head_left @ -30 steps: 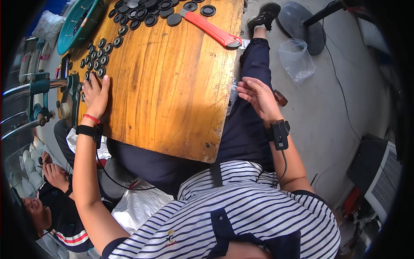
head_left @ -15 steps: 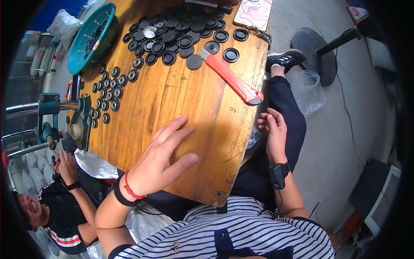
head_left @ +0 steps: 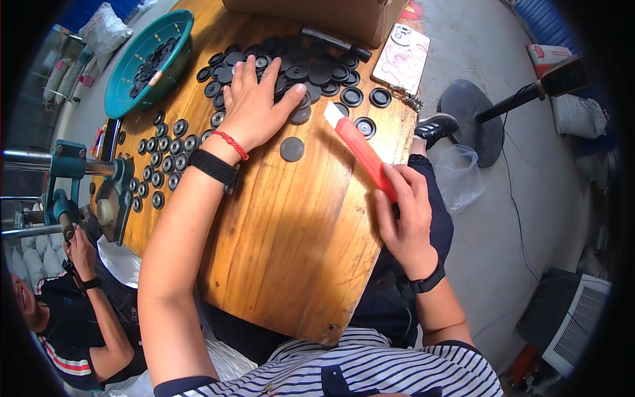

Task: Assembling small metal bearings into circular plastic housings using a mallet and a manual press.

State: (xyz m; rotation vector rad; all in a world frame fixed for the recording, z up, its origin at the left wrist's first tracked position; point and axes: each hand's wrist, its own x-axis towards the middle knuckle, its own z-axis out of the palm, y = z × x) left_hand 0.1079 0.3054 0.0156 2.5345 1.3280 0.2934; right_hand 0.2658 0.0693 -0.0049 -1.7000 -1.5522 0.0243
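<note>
Left hand (head_left: 254, 106) lies flat on the heap of black round caps (head_left: 311, 69) at the far end of the wooden worktop (head_left: 291, 225), fingers spread apart and pressing down on the discs — nothing pinched between them. One plain cap (head_left: 292, 149) sits alone just beside the wrist side of that hand. Right hand (head_left: 405, 221) is at the worktop's right edge, fingers clamped on the lower end of one red utility knife (head_left: 360, 151), whose pale tip points up toward the heap. Two ringed caps (head_left: 365, 126) lie just past that tip. On the left side of the worktop, smaller ringed caps (head_left: 162, 155) stand in loose rows, too many and too small to count exactly. One teal bowl (head_left: 149, 59) at the far left corner holds more of them. One phone in a pink case (head_left: 401, 58) lies at the far right corner beside a cardboard box (head_left: 311, 16). Left of the worktop stands one blue-green press (head_left: 109, 192) — and below it another person's hand (head_left: 79, 245) grips its handle.
</note>
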